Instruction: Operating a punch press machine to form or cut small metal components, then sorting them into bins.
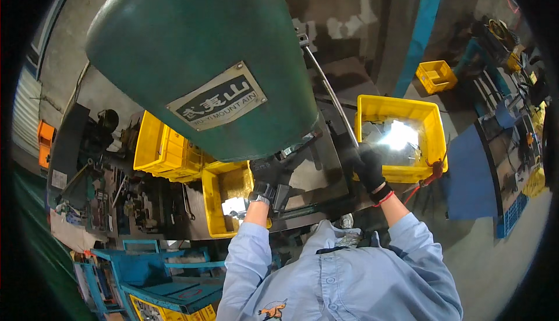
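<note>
A large green drill-press-like machine head (215, 47) with a metal nameplate fills the upper middle. From its right side a long metal lever (332, 94) slants down toward me. My right hand (368, 169), in a black glove, is closed around the lever's lower end. My left hand (266, 171), also black-gloved and with a watch at the wrist, reaches under the machine head, just above the dark worktable (317, 181). Its fingers blend into shadow and dark metal parts, so what they touch cannot be made out.
A yellow bin (402, 107) of shiny flat metal pieces stands right of the machine; another yellow bin (214, 207) sits by my left hand. Stacked yellow bins (152, 146), wrenches and dark tooling lie left. A blue cart (174, 295) stands lower left, another workbench (503, 164) far right.
</note>
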Demonstrator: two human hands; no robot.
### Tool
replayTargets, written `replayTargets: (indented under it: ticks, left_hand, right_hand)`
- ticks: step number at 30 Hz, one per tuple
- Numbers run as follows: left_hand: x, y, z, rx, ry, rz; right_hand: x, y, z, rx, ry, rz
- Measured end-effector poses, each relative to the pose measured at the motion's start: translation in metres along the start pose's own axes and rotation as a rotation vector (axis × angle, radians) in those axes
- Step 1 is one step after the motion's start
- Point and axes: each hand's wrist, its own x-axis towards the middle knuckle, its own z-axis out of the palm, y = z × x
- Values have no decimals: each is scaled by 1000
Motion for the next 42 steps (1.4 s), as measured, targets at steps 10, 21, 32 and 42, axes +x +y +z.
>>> replayTargets:
  ticks: [10,21,32,42]
  left_hand:
    - [-8,-9,4,117,168,135]
    - [-3,10,-23,11,79,57]
    - [5,17,-25,-34,53,55]
    - [14,43,-64,-155,47,-2]
  right_hand:
    - [-17,-58,-14,74,-40,219]
    - [-32,-97,-22,15,-55,123]
    - [-39,-114,-30,48,-46,147]
    - [-47,-154,-32,-71,12,81]
